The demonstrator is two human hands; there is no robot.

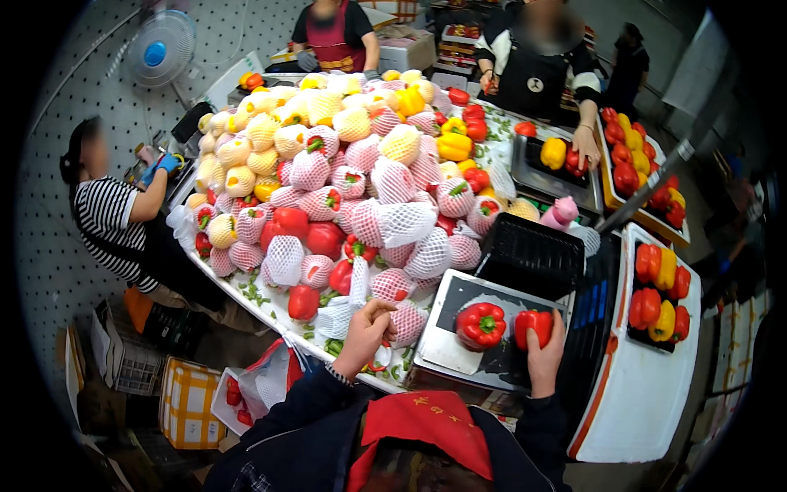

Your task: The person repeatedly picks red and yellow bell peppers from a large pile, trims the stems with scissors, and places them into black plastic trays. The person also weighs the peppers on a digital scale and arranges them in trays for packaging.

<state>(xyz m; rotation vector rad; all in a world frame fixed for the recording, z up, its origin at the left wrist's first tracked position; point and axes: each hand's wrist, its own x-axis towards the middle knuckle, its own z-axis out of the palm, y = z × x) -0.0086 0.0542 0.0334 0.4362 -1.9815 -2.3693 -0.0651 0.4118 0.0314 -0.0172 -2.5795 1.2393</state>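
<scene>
My right hand (545, 361) grips a red bell pepper (533, 326) over the right part of a flat scale-like platform (443, 338) with a pale edge and dark top. Another red bell pepper (481, 325) sits on that platform, green stem up. To the left, my left hand (366, 336) is closed at the near edge of the pepper heap, fingers curled; what they hold, if anything, is hidden. White foam net sleeves (334, 318) lie just beyond it. Pink-netted peppers (393, 285) and a bare red bell pepper (303, 302) are close by.
An empty black tray (529, 252) stands beyond the platform. Packed trays of red and yellow peppers (662, 279) rest on a white foam lid (635, 410) at right. Across the table, a co-worker's hand (584, 148) touches peppers in a tray. Another person (123, 205) works at left.
</scene>
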